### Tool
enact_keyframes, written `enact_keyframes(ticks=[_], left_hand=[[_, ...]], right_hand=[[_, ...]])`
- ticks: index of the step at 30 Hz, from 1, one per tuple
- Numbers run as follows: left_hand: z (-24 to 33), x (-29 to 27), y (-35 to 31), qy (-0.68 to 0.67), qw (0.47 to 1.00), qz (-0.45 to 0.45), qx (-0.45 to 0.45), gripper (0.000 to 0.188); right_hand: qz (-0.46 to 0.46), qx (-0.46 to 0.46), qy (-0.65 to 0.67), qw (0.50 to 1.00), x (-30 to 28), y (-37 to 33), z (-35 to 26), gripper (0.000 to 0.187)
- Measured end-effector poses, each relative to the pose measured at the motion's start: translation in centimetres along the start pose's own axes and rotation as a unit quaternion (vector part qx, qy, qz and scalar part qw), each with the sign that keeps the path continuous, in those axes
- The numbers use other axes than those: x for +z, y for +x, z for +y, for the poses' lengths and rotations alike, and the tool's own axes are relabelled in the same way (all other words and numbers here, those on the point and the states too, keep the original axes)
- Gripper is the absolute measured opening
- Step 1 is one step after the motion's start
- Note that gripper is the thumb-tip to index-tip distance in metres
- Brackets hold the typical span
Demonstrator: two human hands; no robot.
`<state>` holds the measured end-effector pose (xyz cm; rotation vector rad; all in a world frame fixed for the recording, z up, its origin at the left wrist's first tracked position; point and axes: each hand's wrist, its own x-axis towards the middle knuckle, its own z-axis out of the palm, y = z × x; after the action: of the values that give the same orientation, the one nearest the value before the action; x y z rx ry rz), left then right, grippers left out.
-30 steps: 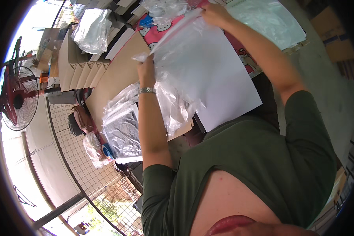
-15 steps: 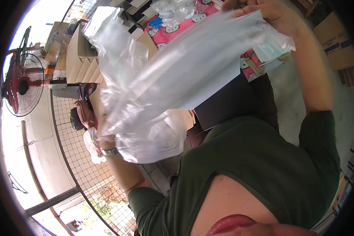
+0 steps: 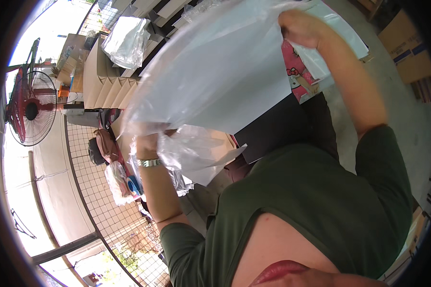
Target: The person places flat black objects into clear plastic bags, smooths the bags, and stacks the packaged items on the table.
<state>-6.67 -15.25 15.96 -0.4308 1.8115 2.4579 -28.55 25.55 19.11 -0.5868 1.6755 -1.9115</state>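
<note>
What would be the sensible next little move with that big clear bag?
Probably drawing the two hands apart to pull it flat. The left hand grips the clear plastic bag at its bunched lower corner, the right hand pinches its top edge, and it hangs rumpled between them.

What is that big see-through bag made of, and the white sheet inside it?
The bag looks like thin clear plastic film: it is glossy, wrinkles softly and lets things show through. The white sheet seems to be stiff paper or card, matt with straight edges, though foam board is possible. The left hand grips the bag's lower end, the right hand the upper end.
</note>
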Motion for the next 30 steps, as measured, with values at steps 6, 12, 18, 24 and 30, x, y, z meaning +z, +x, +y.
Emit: enact_keyframes(ticks=[6,12,18,24,30], left_hand=[[-11.8,0.1,1.9,-0.076,0.985,0.041,-0.149,0.046],[-22.1,1.0,0.8,-0.09,0.956,0.193,-0.203,0.048],[-18.2,5.4,-4.2,0.04,0.984,0.175,-0.004,0.062],[-18.1,4.3,2.9,0.201,0.952,0.214,-0.084,0.045],[-21.4,5.7,0.8,0.116,0.955,0.22,-0.161,0.035]], right_hand=[[-0.019,0.11,0.215,0.97,-1.3,-3.1,13.1,0.029],[0.036,0.21,0.108,0.971,-4.8,-6.2,21.8,0.029],[0.092,-0.004,-0.149,0.985,-3.1,-8.8,15.7,0.039],[0.12,0.085,-0.225,0.963,-1.3,-1.9,18.6,0.044],[0.122,-0.028,-0.493,0.861,1.5,-3.6,21.7,0.037]])
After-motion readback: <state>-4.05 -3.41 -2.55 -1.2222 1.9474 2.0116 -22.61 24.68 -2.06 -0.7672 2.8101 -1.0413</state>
